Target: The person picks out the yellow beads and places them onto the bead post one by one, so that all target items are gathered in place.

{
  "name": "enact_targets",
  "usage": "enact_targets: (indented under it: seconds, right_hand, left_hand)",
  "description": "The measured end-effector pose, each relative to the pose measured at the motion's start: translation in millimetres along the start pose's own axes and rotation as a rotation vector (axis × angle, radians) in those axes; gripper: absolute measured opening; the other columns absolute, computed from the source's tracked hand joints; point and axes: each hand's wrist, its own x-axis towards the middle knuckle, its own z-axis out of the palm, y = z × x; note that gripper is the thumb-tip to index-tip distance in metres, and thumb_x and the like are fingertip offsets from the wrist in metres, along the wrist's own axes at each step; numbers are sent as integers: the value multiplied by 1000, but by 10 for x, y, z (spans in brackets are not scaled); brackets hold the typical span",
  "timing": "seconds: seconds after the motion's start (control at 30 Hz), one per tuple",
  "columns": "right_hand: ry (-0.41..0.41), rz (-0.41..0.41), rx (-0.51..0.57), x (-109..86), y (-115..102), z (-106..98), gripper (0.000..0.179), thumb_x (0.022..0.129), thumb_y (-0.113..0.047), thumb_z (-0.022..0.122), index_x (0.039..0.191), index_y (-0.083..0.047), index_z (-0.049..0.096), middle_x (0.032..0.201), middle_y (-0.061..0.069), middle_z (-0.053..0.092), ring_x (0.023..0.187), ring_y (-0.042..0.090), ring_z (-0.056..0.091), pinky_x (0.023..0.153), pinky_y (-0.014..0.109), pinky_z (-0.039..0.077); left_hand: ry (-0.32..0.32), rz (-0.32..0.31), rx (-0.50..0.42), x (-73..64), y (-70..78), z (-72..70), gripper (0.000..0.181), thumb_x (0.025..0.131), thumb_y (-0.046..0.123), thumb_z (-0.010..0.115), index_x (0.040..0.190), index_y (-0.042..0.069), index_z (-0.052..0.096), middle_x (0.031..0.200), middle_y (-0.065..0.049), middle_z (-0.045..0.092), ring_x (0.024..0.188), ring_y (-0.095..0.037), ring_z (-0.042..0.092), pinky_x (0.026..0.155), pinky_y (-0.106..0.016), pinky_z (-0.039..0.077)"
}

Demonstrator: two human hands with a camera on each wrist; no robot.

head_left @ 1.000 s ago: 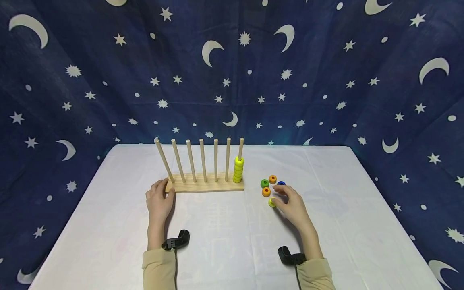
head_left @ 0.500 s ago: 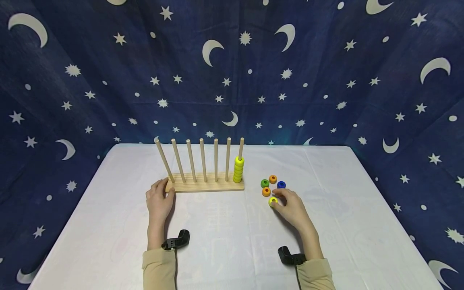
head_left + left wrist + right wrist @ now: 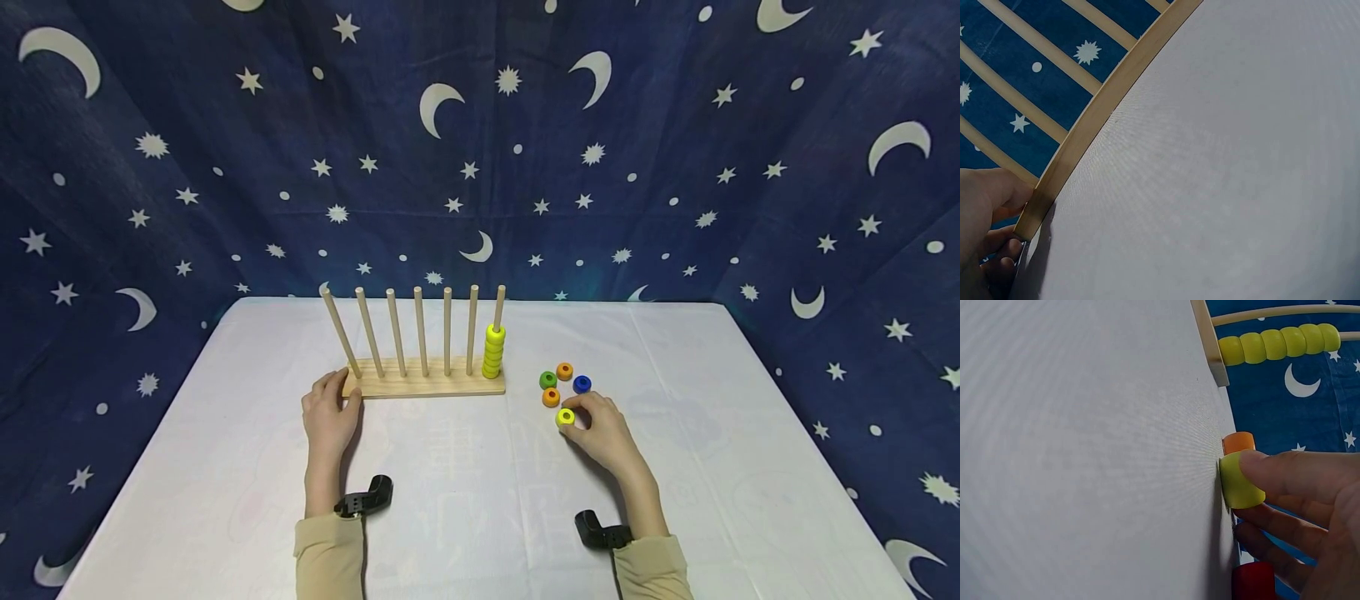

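Note:
A wooden peg rack (image 3: pixel 420 385) with a row of upright pegs stands on the table. My left hand (image 3: pixel 330 417) grips its left end, thumb in front and fingers behind; the left wrist view shows the base (image 3: pixel 1079 134) between them. Several yellow beads (image 3: pixel 492 352) are stacked on the rightmost peg. My right hand (image 3: pixel 606 433) pinches a loose yellow bead (image 3: pixel 566 417) between thumb and index finger, down at the tabletop. Just beyond it lie two orange beads, one nearer (image 3: pixel 551 397) and one farther (image 3: pixel 565 371), a green bead (image 3: pixel 548 380) and a blue bead (image 3: pixel 582 384).
A red bead (image 3: pixel 1254 581) sits below my right fingers in the right wrist view; the hand hides it from the head view. White cloth covers the table (image 3: pixel 450 517). Behind it hangs a dark blue curtain (image 3: pixel 390 125) with moons and stars.
My right index finger has come down and back from near the blue bead to the yellow bead, uncovering the blue one. The left hand and the rack have stayed still.

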Motion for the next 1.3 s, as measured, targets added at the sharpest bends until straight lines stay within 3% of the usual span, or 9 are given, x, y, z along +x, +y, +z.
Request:
enact_targets:
  seconds: [0.57, 0.93, 1.3]
  right_hand:
    - [-7, 21, -8, 12, -23, 22, 29, 78, -15, 76, 104, -6, 66, 112, 12, 66, 107, 31, 55, 94, 49, 42]
    - [-1, 64, 12, -1, -52, 6, 33, 81, -20, 74, 110, -7, 64, 105, 11, 67, 95, 25, 59, 84, 42, 47]
    - [32, 63, 71, 13, -156, -45, 35, 85, -20, 71, 116, -8, 62, 111, 13, 68, 105, 30, 64, 89, 49, 50]
  left_hand:
    - [3, -4, 5, -4, 1, -7, 48, 91, 16, 54, 136, -3, 49, 142, -27, 42, 131, -45, 32, 109, -60, 21]
    - [-8, -7, -2, -7, 2, -13, 49, 92, 17, 54, 136, -2, 49, 142, -27, 42, 131, -44, 32, 110, -59, 21]
    - [-7, -12, -7, 6, 8, -8, 49, 92, 18, 54, 137, -1, 49, 143, -26, 42, 132, -43, 31, 110, -59, 20]
